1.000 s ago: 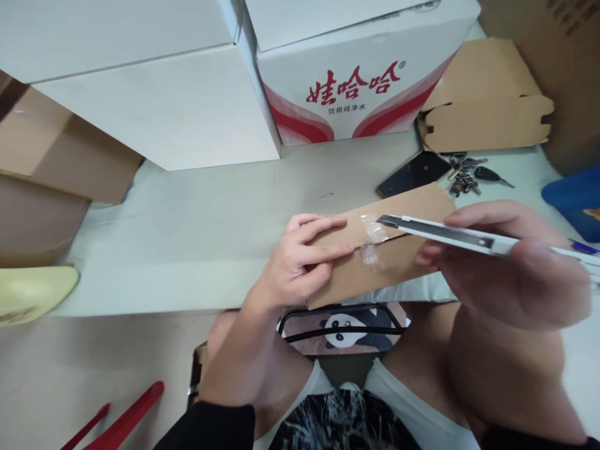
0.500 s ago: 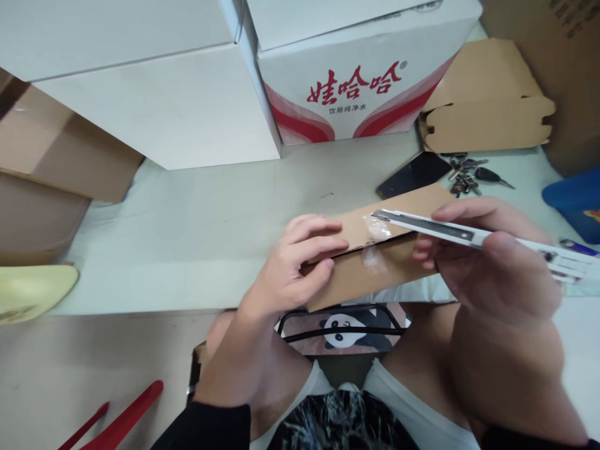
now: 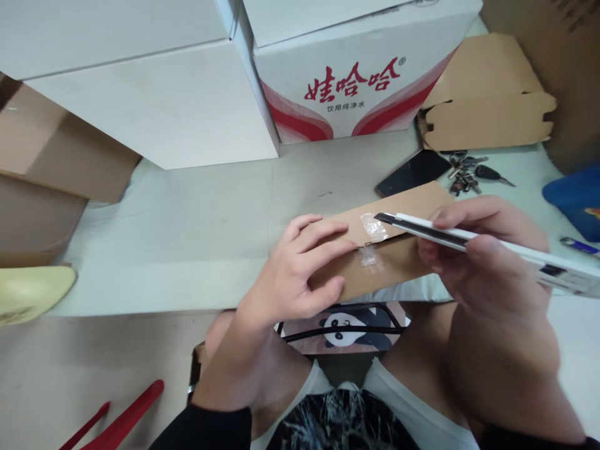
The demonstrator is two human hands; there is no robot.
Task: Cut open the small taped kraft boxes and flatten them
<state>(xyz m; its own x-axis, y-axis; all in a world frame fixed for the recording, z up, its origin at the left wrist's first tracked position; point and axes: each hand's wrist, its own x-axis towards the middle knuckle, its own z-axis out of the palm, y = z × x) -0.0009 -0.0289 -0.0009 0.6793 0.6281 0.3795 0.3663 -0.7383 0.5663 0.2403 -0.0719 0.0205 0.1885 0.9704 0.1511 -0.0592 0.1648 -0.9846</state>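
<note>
A flat brown cardboard box [image 3: 398, 256] lies at the near edge of the pale table [image 3: 197, 237], sealed with a strip of clear tape [image 3: 370, 237]. My left hand [image 3: 300, 269] presses down on the box's left end, fingers curled over it and thumb at its near edge. My right hand [image 3: 487, 256] grips a white utility knife [image 3: 469, 240]. The blade tip rests at the tape on the box's seam.
Two white cartons [image 3: 154, 81] and a red-printed water carton [image 3: 356, 69] stand at the back. A phone [image 3: 412, 172], keys [image 3: 466, 175], folded brown cardboard [image 3: 487, 100] and a blue object [image 3: 574, 197] lie on the right. A panda-print bag [image 3: 347, 328] sits below the table edge.
My left hand has slid nearer along the box's left end, its thumb now at the near edge. The knife has stayed at the tape, with my right hand shifting slightly.
</note>
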